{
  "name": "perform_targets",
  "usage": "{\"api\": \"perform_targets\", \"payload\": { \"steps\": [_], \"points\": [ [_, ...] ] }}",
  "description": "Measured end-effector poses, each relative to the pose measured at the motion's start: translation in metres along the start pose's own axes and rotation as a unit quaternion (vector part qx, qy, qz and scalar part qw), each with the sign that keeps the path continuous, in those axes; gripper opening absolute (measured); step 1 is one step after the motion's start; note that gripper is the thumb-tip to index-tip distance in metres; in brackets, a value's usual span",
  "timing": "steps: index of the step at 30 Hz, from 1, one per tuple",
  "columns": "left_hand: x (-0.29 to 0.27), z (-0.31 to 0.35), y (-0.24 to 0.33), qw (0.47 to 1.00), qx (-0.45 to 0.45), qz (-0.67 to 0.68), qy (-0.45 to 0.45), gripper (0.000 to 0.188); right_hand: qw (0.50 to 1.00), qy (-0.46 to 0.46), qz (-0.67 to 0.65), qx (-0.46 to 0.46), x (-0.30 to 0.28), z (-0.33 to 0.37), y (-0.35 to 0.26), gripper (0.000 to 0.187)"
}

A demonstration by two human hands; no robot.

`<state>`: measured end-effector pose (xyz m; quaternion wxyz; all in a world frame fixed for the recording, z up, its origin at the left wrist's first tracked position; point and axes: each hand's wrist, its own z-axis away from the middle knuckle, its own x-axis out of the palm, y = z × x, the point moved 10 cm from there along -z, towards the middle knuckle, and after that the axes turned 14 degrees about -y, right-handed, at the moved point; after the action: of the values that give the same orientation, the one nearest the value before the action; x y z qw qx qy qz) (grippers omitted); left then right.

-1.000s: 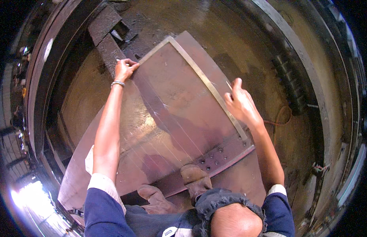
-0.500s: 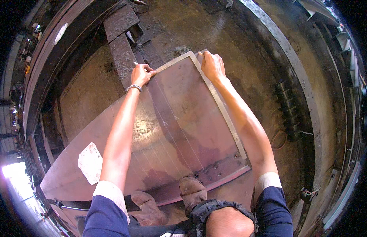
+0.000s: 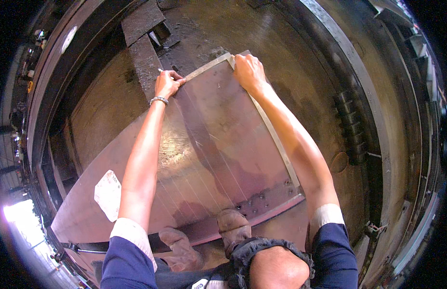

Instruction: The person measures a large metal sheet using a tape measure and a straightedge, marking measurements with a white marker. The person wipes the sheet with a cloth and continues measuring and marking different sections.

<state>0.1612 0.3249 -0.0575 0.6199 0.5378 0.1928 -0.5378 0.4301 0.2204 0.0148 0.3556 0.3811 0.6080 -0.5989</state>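
Observation:
A large, flat metal plate [image 3: 209,139] with a curved left edge and thin scribed lines stretches out before me. An L-shaped framing square [image 3: 276,137] lies along its far and right edges. My left hand [image 3: 167,85] pinches the left end of the square's short arm. From that hand sticks a short white stick [image 3: 160,70], perhaps chalk. My right hand [image 3: 249,73] is closed over the square near its corner, fingers curled past the plate's edge; what lies under the fingers is hidden.
A white irregular sheet [image 3: 108,196] rests on the plate left of my forearm. My boots [image 3: 233,226] are by the near edge, close to several bolt holes. Dark steel pieces [image 3: 142,43] lie beyond the plate. A black coiled part [image 3: 349,123] stands at right, inside a curved metal rim [image 3: 351,62].
My right hand has shifted left, from just outside the square's corner onto it. A pale tip seen at its fingers is now hidden. My left hand keeps its pinch at the short arm's end.

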Motion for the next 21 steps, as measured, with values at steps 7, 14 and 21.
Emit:
{"api": "perform_targets", "payload": {
  "steps": [7, 14, 21],
  "points": [
    [-0.001, -0.003, -0.011, 1.000, 0.010, 0.011, -0.008, 0.023, 0.993, -0.113, 0.018, 0.016, -0.012, 0.070, 0.003, 0.011],
    [0.007, -0.007, -0.007, 1.000, 0.015, -0.006, -0.014, 0.022, 0.958, -0.260, -0.022, 0.120, -0.037, 0.305, 0.036, 0.006],
    [0.004, -0.010, -0.005, 0.998, 0.046, -0.026, -0.019, 0.026, 0.915, -0.330, 0.058, 0.227, -0.037, 0.423, 0.082, 0.017]
  ]
}}
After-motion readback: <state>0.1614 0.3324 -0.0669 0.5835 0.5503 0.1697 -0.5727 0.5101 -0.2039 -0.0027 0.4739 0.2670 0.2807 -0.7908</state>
